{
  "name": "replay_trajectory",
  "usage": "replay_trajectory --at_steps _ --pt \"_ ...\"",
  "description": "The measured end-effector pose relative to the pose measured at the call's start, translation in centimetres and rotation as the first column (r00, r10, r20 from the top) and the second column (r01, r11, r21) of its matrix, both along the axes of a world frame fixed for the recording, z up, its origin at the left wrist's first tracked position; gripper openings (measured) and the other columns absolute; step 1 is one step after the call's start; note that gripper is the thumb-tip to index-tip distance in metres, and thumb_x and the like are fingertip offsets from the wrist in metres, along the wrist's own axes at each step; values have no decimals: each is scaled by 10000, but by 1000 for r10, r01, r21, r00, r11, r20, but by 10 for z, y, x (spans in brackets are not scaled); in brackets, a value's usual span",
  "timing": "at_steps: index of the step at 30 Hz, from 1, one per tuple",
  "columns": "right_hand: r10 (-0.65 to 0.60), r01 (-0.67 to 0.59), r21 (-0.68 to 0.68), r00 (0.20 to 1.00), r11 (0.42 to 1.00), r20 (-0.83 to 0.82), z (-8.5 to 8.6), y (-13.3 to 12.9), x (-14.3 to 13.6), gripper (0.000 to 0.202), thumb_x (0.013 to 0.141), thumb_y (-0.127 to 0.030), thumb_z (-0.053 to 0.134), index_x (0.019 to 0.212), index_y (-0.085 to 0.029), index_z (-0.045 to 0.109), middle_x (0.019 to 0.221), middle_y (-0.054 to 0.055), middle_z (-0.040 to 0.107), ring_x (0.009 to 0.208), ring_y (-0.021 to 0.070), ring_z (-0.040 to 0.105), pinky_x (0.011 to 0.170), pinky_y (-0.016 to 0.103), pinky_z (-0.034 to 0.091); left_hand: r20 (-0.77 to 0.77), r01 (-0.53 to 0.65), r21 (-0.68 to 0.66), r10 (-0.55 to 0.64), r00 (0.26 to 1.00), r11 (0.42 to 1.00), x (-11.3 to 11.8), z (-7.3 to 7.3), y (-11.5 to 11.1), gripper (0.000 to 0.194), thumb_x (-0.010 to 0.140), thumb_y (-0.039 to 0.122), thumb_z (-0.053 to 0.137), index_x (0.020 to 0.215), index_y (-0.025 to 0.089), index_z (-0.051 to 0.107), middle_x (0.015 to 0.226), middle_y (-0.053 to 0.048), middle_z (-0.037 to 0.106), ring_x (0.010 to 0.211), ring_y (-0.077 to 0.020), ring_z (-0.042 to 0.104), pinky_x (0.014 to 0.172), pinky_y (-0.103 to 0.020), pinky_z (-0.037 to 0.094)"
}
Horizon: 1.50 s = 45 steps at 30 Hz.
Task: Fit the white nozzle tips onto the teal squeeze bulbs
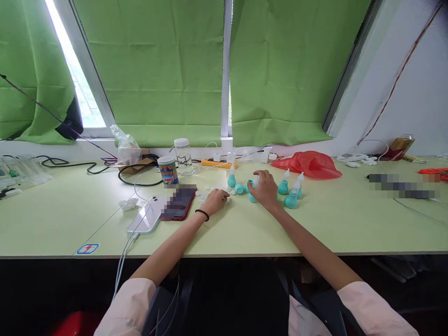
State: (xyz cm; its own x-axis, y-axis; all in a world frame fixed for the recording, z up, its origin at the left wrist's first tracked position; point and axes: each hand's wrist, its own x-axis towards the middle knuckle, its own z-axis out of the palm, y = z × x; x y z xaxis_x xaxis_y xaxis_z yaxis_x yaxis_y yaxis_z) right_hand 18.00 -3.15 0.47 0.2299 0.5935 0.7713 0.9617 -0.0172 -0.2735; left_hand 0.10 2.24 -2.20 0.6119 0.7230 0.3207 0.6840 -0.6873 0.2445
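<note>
Several small teal bulbs with white tips stand on the pale table, among them an upright one (231, 177) at the centre and another (291, 199) to the right. My right hand (264, 187) is over the group, its fingers curved around a white-tipped teal piece (255, 181). Just left of the group, my left hand (216, 200) rests low over the table with its fingers pinched together; what they hold is too small to make out. Small clear and white pieces (203, 197) lie beside it. A teal bulb (239, 188) lies between the two hands.
Two phones, one white (149, 215) and one dark with a red edge (180, 203), lie left of my left hand, with cables over the table edge. Behind stand a printed can (168, 171) and a lidded jar (183, 156). Red bubble wrap (308, 164) lies at the back right.
</note>
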Motion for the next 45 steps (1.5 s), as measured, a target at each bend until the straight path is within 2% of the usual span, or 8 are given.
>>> replay_trajectory --at_steps 6,10,13,18,22,28,35,45 --pt "274 -307 272 949 912 155 -3 -7 -12 240 705 -238 477 937 -179 463 1065 108 375 1011 245 366 817 402 340 15 25 16 -25 1000 1000 0 -1 -1 350 657 51 418 924 156 618 825 -55 646 782 -156 555 718 -247 419" --pt "470 -513 144 846 846 252 -13 -10 -30 293 720 -199 465 1012 -191 436 1148 109 345 1073 234 331 865 405 331 73 -95 33 92 993 995 -2 2 -1 341 685 61 405 939 159 610 853 -65 640 836 -164 547 748 -257 415" --pt "552 -560 -45 795 827 250 -21 -9 -40 365 734 -192 441 1095 -184 393 1235 115 296 1137 240 276 898 415 317 113 -204 46 197 974 978 -3 5 1 348 718 77 377 989 140 585 915 -90 624 875 -170 541 785 -273 405" --pt "573 -521 -247 778 817 258 -31 5 -42 391 781 -160 338 1169 -113 343 1278 143 267 1181 228 249 930 404 300 98 -255 42 250 963 966 -2 3 4 340 688 50 388 943 119 601 926 -109 614 885 -183 541 799 -286 400" --pt "544 -438 -339 761 833 353 -29 19 -43 352 801 -112 275 1128 -77 401 1186 151 398 1132 224 321 927 382 294 74 -271 34 268 961 962 -4 2 6 324 638 21 412 866 122 620 892 -95 614 884 -181 534 789 -276 403" --pt "466 -270 -446 778 854 421 -24 35 -54 261 811 -131 317 1004 -117 493 1022 129 516 968 244 411 752 344 370 41 -269 -4 269 962 963 -7 4 8 299 605 34 451 834 125 621 819 -76 616 813 -170 546 736 -259 418" --pt "395 -146 -492 799 858 454 -25 34 -61 250 812 -117 331 1012 -166 473 977 118 503 952 239 381 719 345 322 54 -294 -35 295 954 955 -6 7 3 304 640 72 455 896 138 606 803 -87 614 785 -181 557 732 -281 418" --pt "373 -101 -501 795 860 479 -26 39 -62 231 785 -85 336 942 -122 501 950 143 483 933 254 388 727 381 300 84 -286 -37 288 954 958 -5 8 3 296 649 82 448 891 142 608 832 -85 620 795 -169 556 734 -273 415"
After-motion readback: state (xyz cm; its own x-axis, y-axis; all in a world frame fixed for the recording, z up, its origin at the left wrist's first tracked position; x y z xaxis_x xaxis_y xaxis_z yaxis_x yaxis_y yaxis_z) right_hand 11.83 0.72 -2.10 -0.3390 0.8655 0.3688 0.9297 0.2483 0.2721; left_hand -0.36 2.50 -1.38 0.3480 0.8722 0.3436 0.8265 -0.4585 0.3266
